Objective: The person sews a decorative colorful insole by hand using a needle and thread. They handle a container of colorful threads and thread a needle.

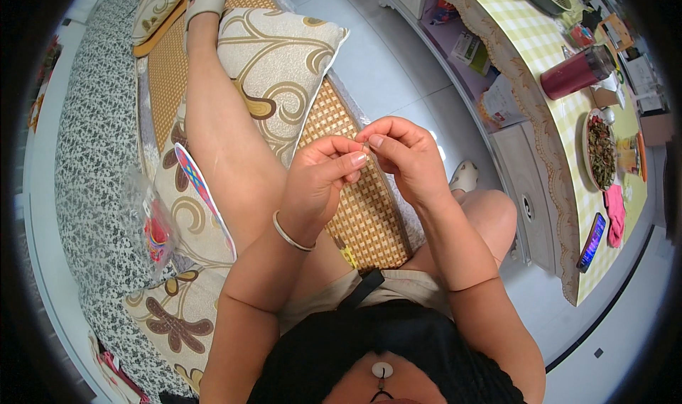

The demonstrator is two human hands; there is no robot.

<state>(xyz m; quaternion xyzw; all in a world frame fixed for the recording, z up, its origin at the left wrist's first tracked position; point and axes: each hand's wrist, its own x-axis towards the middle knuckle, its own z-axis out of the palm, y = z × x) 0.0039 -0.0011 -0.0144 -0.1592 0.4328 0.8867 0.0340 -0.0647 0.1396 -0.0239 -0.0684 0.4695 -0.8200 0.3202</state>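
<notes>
In front of my body, over the woven mat (369, 219), my two hands meet at the fingertips. My left hand (317, 180) is closed, its thumb and forefinger pinched together. Right against it, my right hand (410, 161) makes the same kind of pinch. Whatever is between the fingertips is very thin, too small to name. Beside my stretched-out leg lies a flat, insole-shaped piece (201, 191) with a white edge and a bright blue and pink pattern. Left of it, a clear plastic bag (155, 226) holds something red and pink.
Patterned cushions (284, 56) lie on the seat. On the right, a table with a checked cloth (529, 41) bears a maroon flask (577, 73), a plate of dark dried pieces (600, 152), a pink cloth (614, 216) and a phone (592, 242). Drawers (522, 191) stand below.
</notes>
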